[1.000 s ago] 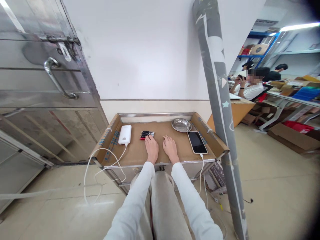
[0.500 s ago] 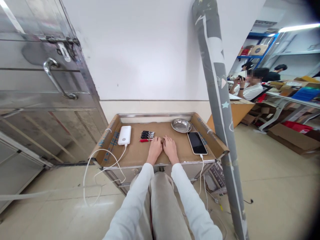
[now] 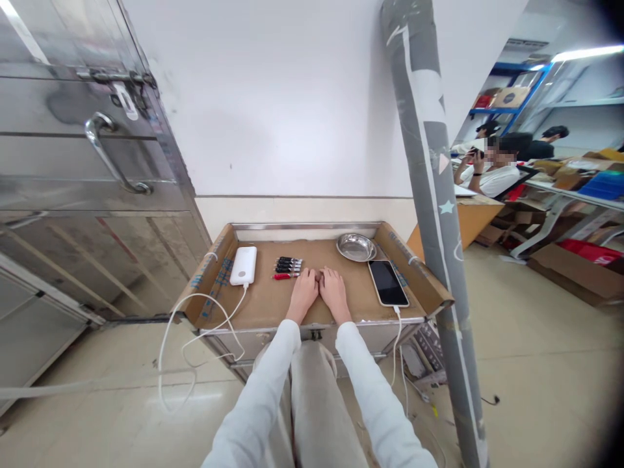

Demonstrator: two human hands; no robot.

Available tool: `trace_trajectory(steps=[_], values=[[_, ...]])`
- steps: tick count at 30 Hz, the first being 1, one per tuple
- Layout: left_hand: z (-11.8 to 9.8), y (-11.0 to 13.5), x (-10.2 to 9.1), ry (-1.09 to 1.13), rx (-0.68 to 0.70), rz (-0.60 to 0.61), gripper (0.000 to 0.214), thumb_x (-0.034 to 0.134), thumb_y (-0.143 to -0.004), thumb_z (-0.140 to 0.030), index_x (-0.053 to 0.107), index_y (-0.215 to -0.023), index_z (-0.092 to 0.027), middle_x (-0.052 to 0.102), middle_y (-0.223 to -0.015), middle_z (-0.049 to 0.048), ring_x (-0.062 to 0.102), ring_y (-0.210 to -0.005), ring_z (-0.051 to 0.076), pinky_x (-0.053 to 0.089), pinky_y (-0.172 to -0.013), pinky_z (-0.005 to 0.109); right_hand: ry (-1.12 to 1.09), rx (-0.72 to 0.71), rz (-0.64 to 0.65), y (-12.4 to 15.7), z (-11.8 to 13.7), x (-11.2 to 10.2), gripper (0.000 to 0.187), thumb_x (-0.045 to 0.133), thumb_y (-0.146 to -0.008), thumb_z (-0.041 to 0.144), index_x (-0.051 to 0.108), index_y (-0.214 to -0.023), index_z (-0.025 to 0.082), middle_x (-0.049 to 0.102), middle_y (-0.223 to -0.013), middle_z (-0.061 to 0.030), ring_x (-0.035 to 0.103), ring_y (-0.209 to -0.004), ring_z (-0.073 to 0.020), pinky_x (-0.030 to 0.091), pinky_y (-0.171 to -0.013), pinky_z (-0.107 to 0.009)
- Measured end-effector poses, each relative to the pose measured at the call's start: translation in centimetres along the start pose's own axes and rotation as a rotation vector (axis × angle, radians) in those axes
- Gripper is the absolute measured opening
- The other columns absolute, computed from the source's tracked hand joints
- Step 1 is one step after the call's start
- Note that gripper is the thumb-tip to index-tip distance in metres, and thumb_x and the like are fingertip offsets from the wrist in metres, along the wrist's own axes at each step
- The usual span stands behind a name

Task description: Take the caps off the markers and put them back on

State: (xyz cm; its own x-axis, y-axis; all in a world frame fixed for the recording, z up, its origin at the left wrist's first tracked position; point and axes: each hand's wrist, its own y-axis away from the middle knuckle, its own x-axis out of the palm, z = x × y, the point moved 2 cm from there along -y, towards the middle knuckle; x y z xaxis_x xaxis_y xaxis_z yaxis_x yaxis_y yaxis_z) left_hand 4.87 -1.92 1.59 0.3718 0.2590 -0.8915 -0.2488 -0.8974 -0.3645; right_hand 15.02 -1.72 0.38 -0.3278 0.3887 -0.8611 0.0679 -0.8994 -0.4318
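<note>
My left hand (image 3: 304,290) lies palm down on the brown cardboard (image 3: 263,305), fingers stretched forward. Beside it, my right hand (image 3: 333,288) rests the same way, and the two nearly meet at the fingertips. A small brownish spot shows between them; I cannot make out what it is. Just past my left fingertips lies a red pen (image 3: 285,276), sideways, with several black pens (image 3: 288,264) in a row behind it. A shiny metal bowl (image 3: 356,247) stands at the back right. Closer to my right hand is a phone (image 3: 389,283) with a white cable plugged in.
A white power bank (image 3: 243,266) with a looping cable (image 3: 168,325) lies on the left. Raised cardboard-covered sides (image 3: 419,279) border the surface. A tall grey wrapped roll (image 3: 429,162) leans at the right. A metal door (image 3: 97,175) stands left; people (image 3: 492,172) sit farther right.
The view has shifted slightly, so things on the right sit a little farther right. Both hands stay in about the same place on the cardboard.
</note>
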Motion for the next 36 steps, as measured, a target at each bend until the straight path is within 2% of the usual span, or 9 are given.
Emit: trace_trajectory(steps=[3,6,9,14,19,22,26,31,36], values=[[0.0,0.3,-1.1,-0.039,-0.061,-0.116,0.017,0.04,-0.085,-0.009,0.053,-0.094,-0.016,0.055,-0.097,0.0103,0.054,-0.096,0.022,0.041,-0.087,0.036,0.0,-0.004,-0.004,-0.1,0.1,-0.2,0.027,0.041,-0.09,0.014,0.058,-0.111,0.015,0.063,-0.112,-0.011,0.054,-0.103,-0.0212,0.037,-0.087,-0.031],[1.6,1.4,-2.8,-0.117,-0.402,-0.321,0.026,0.043,-0.081,-0.01,0.05,-0.106,-0.015,0.052,-0.107,0.0138,0.051,-0.099,0.027,0.04,-0.085,0.04,-0.015,-0.003,-0.017,-0.2,0.2,-0.4,0.027,0.04,-0.089,0.013,0.058,-0.109,0.016,0.063,-0.108,-0.0097,0.054,-0.1,-0.0205,0.037,-0.085,-0.031],[3.9,2.7,-3.8,-0.188,-0.613,-0.339,0.025,0.046,-0.081,-0.017,0.05,-0.105,-0.012,0.05,-0.108,0.0157,0.049,-0.101,0.03,0.04,-0.082,0.041,-0.047,-0.007,-0.027,-0.4,0.2,-0.4,0.026,0.039,-0.09,0.014,0.059,-0.107,0.017,0.063,-0.107,-0.0094,0.053,-0.099,-0.0204,0.038,-0.084,-0.031],[5.9,3.5,-3.6,-0.128,-0.331,-0.099,0.02,0.045,-0.087,-0.023,0.054,-0.104,-0.018,0.054,-0.106,0.0104,0.049,-0.098,0.026,0.039,-0.085,0.04,-0.235,-0.072,-0.013,-1.4,-0.2,0.0,0.031,0.031,-0.096,0.021,0.061,-0.101,0.016,0.064,-0.103,-0.009,0.055,-0.099,-0.0188,0.038,-0.091,-0.031],[5.0,2.3,-2.5,0.074,-0.11,0.016,0.022,0.046,-0.091,-0.035,0.059,-0.102,-0.022,0.058,-0.107,0.0066,0.049,-0.101,0.025,0.039,-0.089,0.042,-0.582,-0.025,-0.013,-2.5,-0.8,0.0,0.038,0.029,-0.097,0.034,0.064,-0.096,0.019,0.067,-0.097,-0.0064,0.058,-0.095,-0.0169,0.041,-0.091,-0.031],[3.7,0.8,-1.5,0.327,-0.056,0.005,0.018,0.051,-0.09,-0.031,0.062,-0.1,-0.021,0.061,-0.102,0.0054,0.053,-0.099,0.021,0.041,-0.091,0.04,-0.922,0.103,0.038,-2.8,-1.6,0.1,0.042,0.032,-0.094,0.047,0.064,-0.092,0.018,0.066,-0.079,-0.0032,0.06,-0.072,-0.0146,0.046,-0.07,-0.026],[1.6,-1.4,-0.8,0.652,-0.054,-0.107,0.023,0.058,-0.085,-0.023,0.057,-0.107,-0.019,0.06,-0.105,0.006,0.059,-0.091,0.015,0.048,-0.085,0.032,-1.26,0.276,0.115,-3.0,-3.0,0.4,0.039,0.051,-0.082,0.054,0.063,-0.085,0.017,0.053,-0.055,0.0039,0.046,-0.048,-0.0102,0.035,-0.047,-0.022],[-0.1,-3.4,-2.0,0.843,-0.094,-0.2,0.035,0.062,-0.081,-0.019,0.05,-0.114,-0.018,0.062,-0.098,0.0048,0.061,-0.082,0.014,0.05,-0.078,0.031,-1.594,0.432,0.241,-3.4,-4.3,0.6,0.034,0.071,-0.065,0.047,0.065,-0.078,0.016,0.062,-0.066,0.0009,0.051,-0.055,-0.0082,0.038,-0.051,-0.02],[0.4,-4.1,-4.2,0.924,-0.038,-0.264,0.026,0.06,-0.082,-0.022,0.053,-0.108,-0.019,0.062,-0.094,0.004,0.061,-0.085,0.014,0.049,-0.079,0.03,-1.677,0.47,0.315,-3.2,-4.5,0.1,0.03,0.074,-0.066,0.043,0.07,-0.08,0.016,0.067,-0.075,-0.0025,0.055,-0.062,-0.0087,0.043,-0.058,-0.021]])
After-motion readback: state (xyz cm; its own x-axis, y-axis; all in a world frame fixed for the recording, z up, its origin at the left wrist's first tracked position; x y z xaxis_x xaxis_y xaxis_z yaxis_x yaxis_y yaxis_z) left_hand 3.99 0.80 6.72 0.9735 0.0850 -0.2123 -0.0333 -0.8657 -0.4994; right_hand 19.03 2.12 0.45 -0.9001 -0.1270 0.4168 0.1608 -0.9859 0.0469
